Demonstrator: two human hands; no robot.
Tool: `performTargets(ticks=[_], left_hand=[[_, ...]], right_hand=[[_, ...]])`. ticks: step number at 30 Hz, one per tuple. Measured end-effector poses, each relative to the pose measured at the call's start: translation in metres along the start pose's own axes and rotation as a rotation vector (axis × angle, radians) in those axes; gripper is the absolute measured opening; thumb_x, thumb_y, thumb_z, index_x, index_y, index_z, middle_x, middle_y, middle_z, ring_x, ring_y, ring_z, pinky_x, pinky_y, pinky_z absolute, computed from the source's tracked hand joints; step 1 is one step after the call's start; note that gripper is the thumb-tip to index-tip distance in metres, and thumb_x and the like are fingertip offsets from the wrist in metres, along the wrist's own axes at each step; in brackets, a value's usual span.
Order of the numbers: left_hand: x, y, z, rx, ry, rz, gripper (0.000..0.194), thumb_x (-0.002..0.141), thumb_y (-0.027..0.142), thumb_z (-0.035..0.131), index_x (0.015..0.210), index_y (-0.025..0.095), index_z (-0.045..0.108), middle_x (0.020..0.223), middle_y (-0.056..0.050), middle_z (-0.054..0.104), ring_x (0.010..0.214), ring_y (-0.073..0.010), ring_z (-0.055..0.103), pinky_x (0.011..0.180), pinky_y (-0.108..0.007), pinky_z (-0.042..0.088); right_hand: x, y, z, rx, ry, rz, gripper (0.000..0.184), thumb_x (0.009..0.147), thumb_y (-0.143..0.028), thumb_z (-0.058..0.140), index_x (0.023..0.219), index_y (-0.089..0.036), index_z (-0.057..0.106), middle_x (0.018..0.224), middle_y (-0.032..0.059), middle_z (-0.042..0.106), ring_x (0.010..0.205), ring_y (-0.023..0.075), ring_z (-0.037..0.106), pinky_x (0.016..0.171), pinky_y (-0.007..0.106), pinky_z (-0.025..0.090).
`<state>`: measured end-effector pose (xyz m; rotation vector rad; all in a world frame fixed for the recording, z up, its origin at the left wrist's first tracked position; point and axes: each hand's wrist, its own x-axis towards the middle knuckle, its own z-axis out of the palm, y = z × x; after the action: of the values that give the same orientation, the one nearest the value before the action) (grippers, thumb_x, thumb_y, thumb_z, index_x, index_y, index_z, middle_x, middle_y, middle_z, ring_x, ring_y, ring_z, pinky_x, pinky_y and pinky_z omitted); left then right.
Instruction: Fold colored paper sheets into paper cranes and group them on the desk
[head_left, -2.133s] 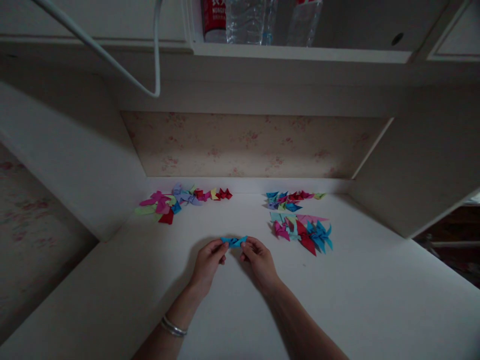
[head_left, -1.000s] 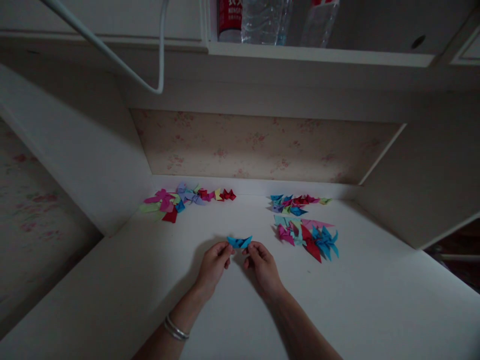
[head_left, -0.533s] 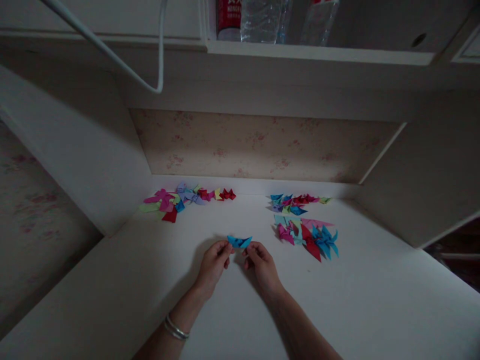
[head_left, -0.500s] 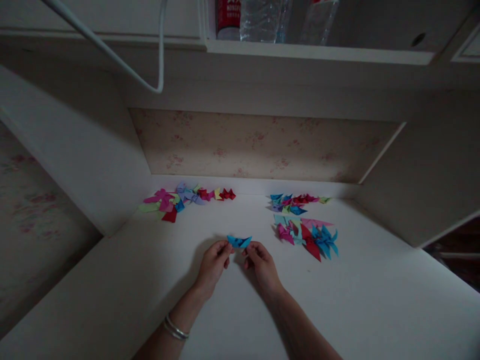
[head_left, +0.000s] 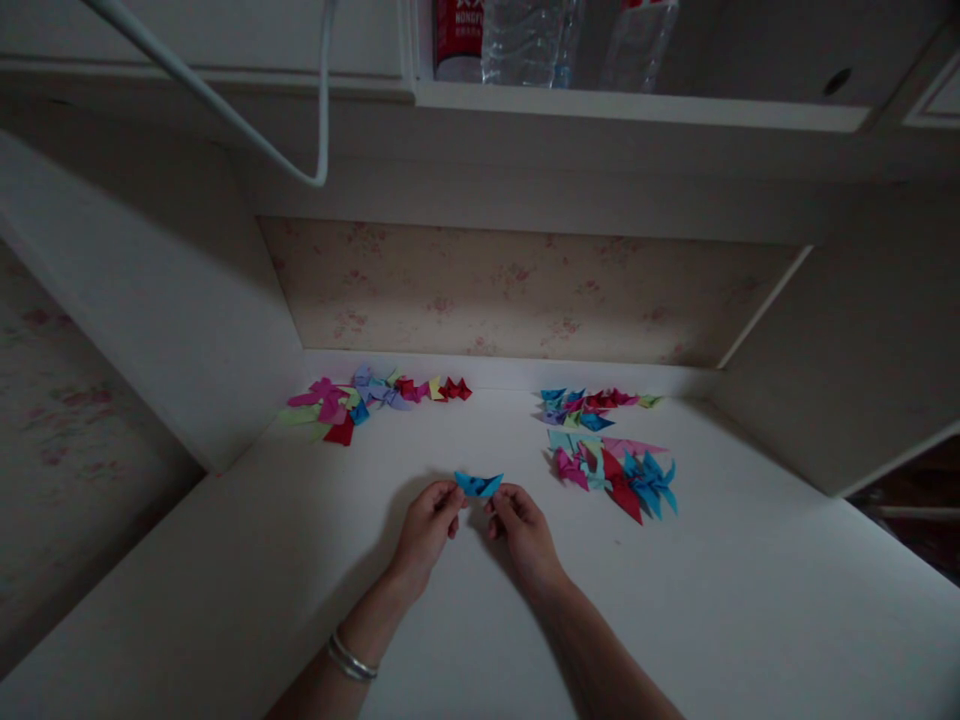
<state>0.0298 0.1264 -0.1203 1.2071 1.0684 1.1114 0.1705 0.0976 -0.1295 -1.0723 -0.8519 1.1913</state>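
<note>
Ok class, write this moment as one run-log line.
left hand: pinches blue folded paper, left end | right hand: pinches right end | red folded piece: on white tabletop, farther right

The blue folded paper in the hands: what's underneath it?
White tabletop shows around the blue folded paper, including between the left hand and right hand. What lies directly underneath is hidden by the paper itself and the hands gripping its ends.

Home, with floral wallpaper (head_left: 480,285)
</note>
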Motion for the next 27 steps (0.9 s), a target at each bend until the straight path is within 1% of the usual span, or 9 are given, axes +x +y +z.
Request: performTargets(ticks=[6,12,17,27], left_hand=[[0.0011,-0.0021,0.0,0.009,-0.004,0.01,0.034,0.077,0.048,0.061,0.084,0.015,0.061,0.071,0.0,0.058,0.05,-0.0074,0.044,0.046,-0.02,0.034],[0.0014,-0.0032,-0.0001,0.003,-0.007,0.005,0.034,0.076,0.047,0.062,0.086,0.014,0.062,0.071,0.0,0.058,0.049,-0.007,0.044,0.045,-0.02,0.033],[0.0022,-0.0055,-0.001,0.015,-0.011,0.01,0.033,0.078,0.046,0.06,0.087,0.014,0.062,0.072,0.001,0.059,0.049,-0.007,0.044,0.046,-0.02,0.033],[-0.0002,0.0001,-0.0001,0.021,-0.009,-0.006,0.033,0.077,0.047,0.061,0.085,0.015,0.061,0.073,0.0,0.059,0.05,-0.0077,0.044,0.046,-0.02,0.032]], right_hand=[[-0.0001,-0.0004,0.0004,0.007,-0.001,-0.002,0.036,0.074,-0.052,0.067,0.081,-0.018,0.059,0.07,-0.0006,0.059,0.048,0.0095,0.048,0.048,0.025,0.036],[-0.0001,0.0017,-0.0005,-0.02,-0.007,-0.02,0.033,0.077,-0.05,0.065,0.083,-0.018,0.059,0.071,-0.0002,0.06,0.049,0.0093,0.049,0.049,0.024,0.036],[0.0005,0.0024,-0.0006,-0.023,-0.003,-0.02,0.035,0.076,-0.052,0.065,0.083,-0.018,0.059,0.069,-0.001,0.06,0.048,0.0093,0.049,0.048,0.025,0.036],[-0.0016,0.0023,0.0001,-0.011,-0.004,-0.006,0.036,0.076,-0.053,0.065,0.085,-0.018,0.059,0.068,-0.0016,0.059,0.048,0.0092,0.049,0.047,0.024,0.035]])
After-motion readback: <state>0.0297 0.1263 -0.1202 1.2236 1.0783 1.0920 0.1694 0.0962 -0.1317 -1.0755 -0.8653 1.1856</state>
